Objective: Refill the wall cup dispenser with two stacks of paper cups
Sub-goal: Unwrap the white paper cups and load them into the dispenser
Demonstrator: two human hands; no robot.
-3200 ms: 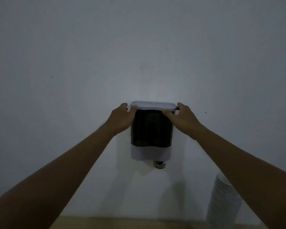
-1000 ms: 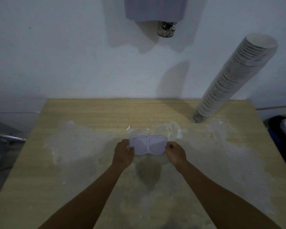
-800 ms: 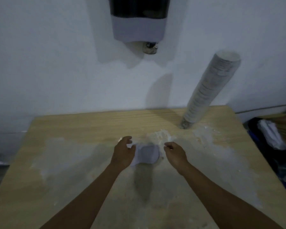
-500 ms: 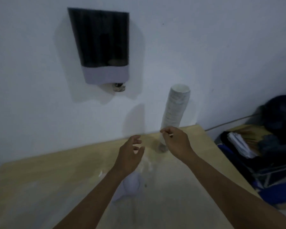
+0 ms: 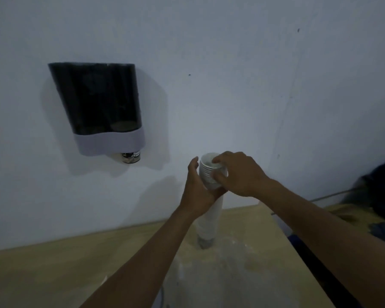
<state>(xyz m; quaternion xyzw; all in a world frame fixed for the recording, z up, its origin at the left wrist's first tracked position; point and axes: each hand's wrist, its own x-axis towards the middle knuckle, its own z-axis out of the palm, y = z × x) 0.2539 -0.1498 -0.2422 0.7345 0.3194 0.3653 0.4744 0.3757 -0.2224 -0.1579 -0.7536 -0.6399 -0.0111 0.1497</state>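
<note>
- Reaching forward with both arms from the bottom of the frame, you meet a tall stack of white paper cups [image 5: 207, 216] just right of centre; it stands on the wooden table [image 5: 42, 270] close to the wall [image 5: 231, 63], likely parked there to stay upright and within reach of the dispenser.
- Your left hand [image 5: 197, 192] wraps the stack's left side below the top, fingers curled behind it and thumb raised; this grip seems meant to steady the lower cups.
- Your right hand [image 5: 238, 174] grips the topmost cups from the right, fingertips over the rim and thumb pressed on the side wall, which reads as readying to split off a shorter portion.
- Mounted in the upper left of the frame, the wall cup dispenser [image 5: 100, 107] has a dark see-through body above a pale grey band; its top looks open, with no lid on it, so cups can drop in from above.
- One small cup bottom [image 5: 130, 157] pokes out under the band, suggesting the dispenser is nearly empty.
- Dark bags or clothing [image 5: 380, 196] sit blurred at the right edge, well apart from the cups.
- Judging by this, neither of the two stacks is loaded yet.
</note>
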